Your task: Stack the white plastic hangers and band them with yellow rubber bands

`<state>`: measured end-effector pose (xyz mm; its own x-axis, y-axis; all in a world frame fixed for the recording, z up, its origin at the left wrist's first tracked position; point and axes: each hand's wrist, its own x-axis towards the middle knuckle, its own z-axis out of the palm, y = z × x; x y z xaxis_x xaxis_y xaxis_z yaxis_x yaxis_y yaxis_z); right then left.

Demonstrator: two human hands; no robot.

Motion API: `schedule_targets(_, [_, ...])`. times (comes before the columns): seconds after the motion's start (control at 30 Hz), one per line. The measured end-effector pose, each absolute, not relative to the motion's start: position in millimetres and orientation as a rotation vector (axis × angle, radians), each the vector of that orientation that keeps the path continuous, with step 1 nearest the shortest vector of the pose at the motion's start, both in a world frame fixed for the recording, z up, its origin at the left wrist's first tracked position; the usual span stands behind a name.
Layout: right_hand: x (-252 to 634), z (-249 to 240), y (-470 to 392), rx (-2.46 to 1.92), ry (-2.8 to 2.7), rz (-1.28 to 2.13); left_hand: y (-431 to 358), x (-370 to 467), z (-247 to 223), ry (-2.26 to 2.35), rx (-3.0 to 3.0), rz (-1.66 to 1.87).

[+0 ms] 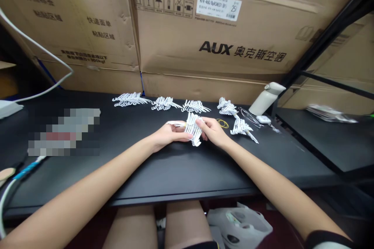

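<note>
Both hands hold a bundle of thin white hooks just above the black table, near its middle. My left hand is closed around the bundle's left side, its thumb lying along the front. At the right side, my right hand pinches the bundle between thumb and fingers. Just behind the right hand lie yellow rubber bands. More bundles of the same white hooks rest in a row at the back: one on the far left, others farther along, and one right of my right hand.
Large cardboard boxes stand against the table's back. A white bottle, glasses and a small white case sit at the right, beside a black metal frame. A pixelated flat object and a white cable are at the left.
</note>
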<state>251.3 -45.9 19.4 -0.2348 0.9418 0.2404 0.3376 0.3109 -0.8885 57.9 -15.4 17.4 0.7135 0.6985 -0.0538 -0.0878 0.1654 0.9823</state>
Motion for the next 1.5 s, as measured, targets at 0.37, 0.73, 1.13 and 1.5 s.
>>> schedule_targets(0.37, [254,13,-37,-1.184,-1.46,0.911,-2,52,19,0.817,1.305,0.852])
schedule_targets(0.73, [256,9,-32,-1.162,-1.368,0.884,-4,53,19,0.788,1.363,0.684])
schedule_targets(1.13, [253,7,-37,-1.175,-1.564,0.85,-7,56,18,0.809,1.421,0.696])
schedule_targets(1.5, [254,7,-39,-1.187,-1.601,0.797,-3,54,13,0.792,1.524,0.742])
